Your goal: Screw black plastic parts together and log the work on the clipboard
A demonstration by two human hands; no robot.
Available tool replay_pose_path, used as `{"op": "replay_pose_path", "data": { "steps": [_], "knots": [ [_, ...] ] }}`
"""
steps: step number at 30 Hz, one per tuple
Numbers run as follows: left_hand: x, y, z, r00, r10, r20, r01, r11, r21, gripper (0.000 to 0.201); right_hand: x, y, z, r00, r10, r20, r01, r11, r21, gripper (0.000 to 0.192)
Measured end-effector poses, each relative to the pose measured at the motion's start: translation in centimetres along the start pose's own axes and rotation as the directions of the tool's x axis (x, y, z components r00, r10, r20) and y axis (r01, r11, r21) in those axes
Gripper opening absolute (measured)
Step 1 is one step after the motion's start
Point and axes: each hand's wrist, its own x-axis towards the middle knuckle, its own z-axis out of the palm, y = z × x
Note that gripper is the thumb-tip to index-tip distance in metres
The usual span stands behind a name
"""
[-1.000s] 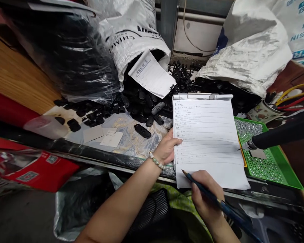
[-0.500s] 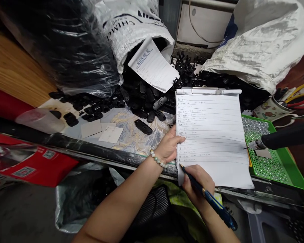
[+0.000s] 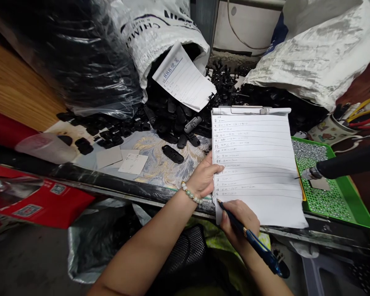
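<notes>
My left hand (image 3: 205,176) grips the left edge of a clipboard with lined paper (image 3: 259,144), its thumb on top of the sheet and the other fingers hidden beneath. Rows of handwriting fill the left part of the page, and a metal clip sits at its top. In my right hand (image 3: 242,220) is a dark blue pen (image 3: 259,244), its tip at the paper's lower left, just below the last written row. A beaded bracelet (image 3: 191,194) circles my left wrist.
Black plastic parts (image 3: 172,153) lie heaped behind and left of the clipboard. A notepad (image 3: 185,80) rests on them before a white sack (image 3: 163,37). At right are a green tray (image 3: 354,205) of small metal pieces, a black-bodied tool (image 3: 348,164) and a mug (image 3: 329,133).
The whole view has shifted slightly, so things sit a little further left. The pen tip stays near the same spot on the page, and both hands keep their hold.
</notes>
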Motion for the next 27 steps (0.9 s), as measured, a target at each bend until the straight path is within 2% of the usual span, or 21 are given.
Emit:
{"op": "replay_pose_path", "data": {
  "steps": [3, 15, 20, 27],
  "knots": [
    [-0.03, -0.01, 0.04, 1.000, -0.001, 0.000, 0.001, 1.000, 0.001, 0.048, -0.10, 0.02, 0.02, 0.999, -0.005, -0.038, 0.005, 1.000, 0.020, 0.022],
    [0.03, 0.06, 0.07, 1.000, -0.004, 0.001, 0.004, 1.000, -0.018, 0.046, 0.13, -0.04, -0.07, 1.000, -0.009, -0.005, 0.009, 1.000, 0.003, 0.020],
    [0.02, 0.00, -0.01, 1.000, 0.002, 0.008, -0.002, 1.000, -0.011, 0.047, -0.01, 0.21, 0.18, 0.999, -0.018, -0.044, 0.018, 1.000, 0.016, 0.020],
    [0.02, 0.03, -0.08, 1.000, -0.009, 0.008, 0.009, 1.000, -0.001, 0.046, -0.17, 0.35, 0.21, 0.999, 0.024, -0.047, -0.022, 0.999, 0.048, 0.019]
  ]
}}
